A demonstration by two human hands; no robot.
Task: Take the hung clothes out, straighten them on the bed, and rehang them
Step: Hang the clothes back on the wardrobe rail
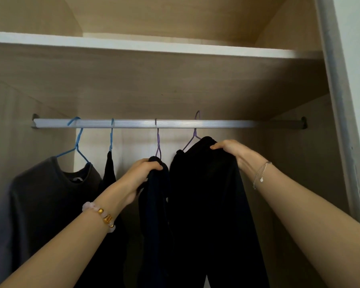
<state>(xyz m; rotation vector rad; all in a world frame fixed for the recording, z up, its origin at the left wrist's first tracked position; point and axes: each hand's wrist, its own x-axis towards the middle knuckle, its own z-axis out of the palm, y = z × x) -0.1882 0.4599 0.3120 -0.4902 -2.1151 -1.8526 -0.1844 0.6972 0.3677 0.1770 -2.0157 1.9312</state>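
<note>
Grey T-shirt (46, 188) on blue hanger (77, 142) at far left of the wardrobe rail (227, 123), thin black garment (109, 171) next, our left hand (139, 175) curled round the navy garment (156, 215) at its top, our right hand (233, 151) gripping the large black garment (206, 194) at its upper edge, both garments hung on purple hangers (158, 142).

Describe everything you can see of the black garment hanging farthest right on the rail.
The black garment is plain, soft-looking dark cloth draped over a purple wire hanger, whose hook loops over the silver rail. It hangs long and straight, running out of the frame's bottom edge. The right hand grips its top fold from the right. Its left edge lies against the neighbouring dark garment. Folds and seams are lost in shadow.
</note>
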